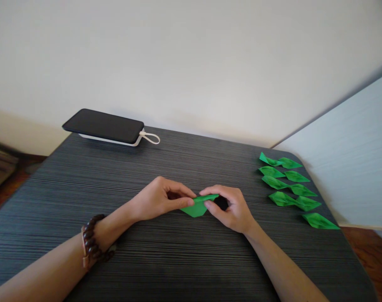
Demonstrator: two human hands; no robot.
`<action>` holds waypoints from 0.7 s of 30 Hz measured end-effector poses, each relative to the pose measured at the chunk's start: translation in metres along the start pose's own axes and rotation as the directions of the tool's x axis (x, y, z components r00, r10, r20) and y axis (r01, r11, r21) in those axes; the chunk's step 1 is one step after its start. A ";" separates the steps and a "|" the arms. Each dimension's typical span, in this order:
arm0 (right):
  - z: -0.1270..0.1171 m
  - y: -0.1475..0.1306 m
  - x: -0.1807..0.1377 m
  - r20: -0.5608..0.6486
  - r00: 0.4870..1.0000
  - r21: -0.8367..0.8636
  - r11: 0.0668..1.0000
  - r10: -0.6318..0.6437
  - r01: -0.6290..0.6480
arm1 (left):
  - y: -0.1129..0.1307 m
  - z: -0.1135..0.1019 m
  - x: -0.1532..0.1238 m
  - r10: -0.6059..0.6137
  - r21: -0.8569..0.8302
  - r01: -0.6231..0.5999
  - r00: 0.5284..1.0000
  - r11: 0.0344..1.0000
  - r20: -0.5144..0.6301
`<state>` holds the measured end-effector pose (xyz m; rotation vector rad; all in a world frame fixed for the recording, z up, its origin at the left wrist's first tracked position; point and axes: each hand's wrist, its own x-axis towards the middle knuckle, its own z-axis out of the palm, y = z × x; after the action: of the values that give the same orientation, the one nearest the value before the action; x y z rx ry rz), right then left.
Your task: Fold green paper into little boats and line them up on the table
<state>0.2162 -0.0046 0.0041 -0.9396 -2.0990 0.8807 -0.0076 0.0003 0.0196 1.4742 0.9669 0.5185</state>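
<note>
A small piece of green paper [197,206], partly folded, sits at the middle of the dark striped table [84,188]. My left hand [161,199] pinches its left side with thumb and fingers. My right hand [231,207] grips its right side, fingertips on the upper edge. Both hands rest low on the tabletop. A dark beaded bracelet [94,243] is on my left wrist.
Several folded green paper shapes [291,188] lie in rows at the table's right edge. A black phone on a white power bank [105,126] with a short cord loop lies at the far left. A pale wall stands behind, and a white panel [351,167] at right.
</note>
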 end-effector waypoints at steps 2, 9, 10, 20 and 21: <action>0.002 -0.001 0.001 0.008 1.000 -0.012 1.000 -0.013 0.013 | -0.001 0.001 0.000 0.004 0.014 -0.004 1.000 1.000 -0.001; 0.008 -0.003 0.001 -0.080 0.997 -0.049 0.998 0.026 -0.030 | -0.004 0.005 0.000 0.014 0.013 -0.014 0.999 1.000 -0.036; 0.009 -0.003 0.001 -0.090 0.995 -0.051 0.998 0.036 -0.040 | -0.004 0.006 0.000 0.018 0.006 -0.018 0.999 1.000 -0.039; 0.007 -0.003 0.000 -0.073 0.995 -0.036 0.997 0.063 -0.066 | -0.003 0.004 0.000 -0.008 -0.049 0.007 1.000 0.999 -0.029; 0.007 -0.003 0.000 -0.061 0.996 -0.035 0.997 0.060 -0.062 | -0.002 0.003 0.000 -0.016 -0.043 0.015 1.000 0.999 -0.018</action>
<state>0.2099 -0.0087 0.0028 -1.0415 -2.0511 0.8371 -0.0056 -0.0018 0.0167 1.4250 0.9758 0.5390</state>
